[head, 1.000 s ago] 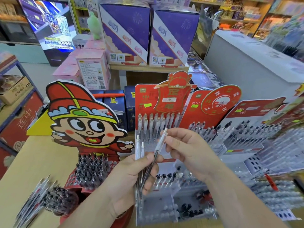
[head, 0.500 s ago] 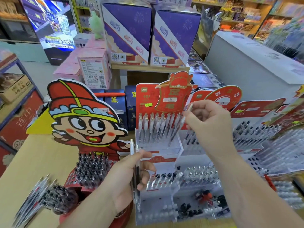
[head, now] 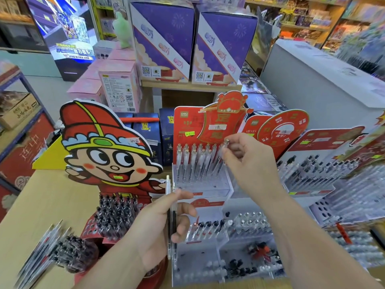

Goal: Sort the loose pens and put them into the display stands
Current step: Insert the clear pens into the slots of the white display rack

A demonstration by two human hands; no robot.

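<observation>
Shop: blurred stationery shelves fill the background. I stand at a pale wooden desk (head: 41, 205) packed with pen displays.
Loose pens: a heap of loose pens (head: 41, 253) lies on the desk at my near left, beside the foot of the cartoon stand.
Left hand: my left hand (head: 158, 232) is clenched round a small bunch of pens (head: 168, 184). It holds them upright, thumb across the front, just before the clear stand's left edge.
Cartoon stand: the cartoon stand (head: 104, 153), a grinning figure in a red hat, rises left of that hand. Black-capped pens (head: 116, 213) fill the rack under its face.
Clear stand: the clear stand (head: 208, 190) is tiered. Its lower tier carries a short row of pens, and the bottom compartments hold scattered bits too blurred to name.
Right hand: my right hand (head: 252, 163) pinches the top of a single pen (head: 219, 163) between thumb and fingertips. The pen tilts, its lower end down in the top tier, at the right end of the row standing there.
Red card: a red backing card (head: 187, 126) stands behind that row.
Right side: more red-backed stands (head: 323, 170) of pens crowd the desk.
Far: two purple boxes (head: 164, 42) sit on a shelf beyond, with pink boxes (head: 118, 80) to their left and a lit screen (head: 62, 28) further left.
</observation>
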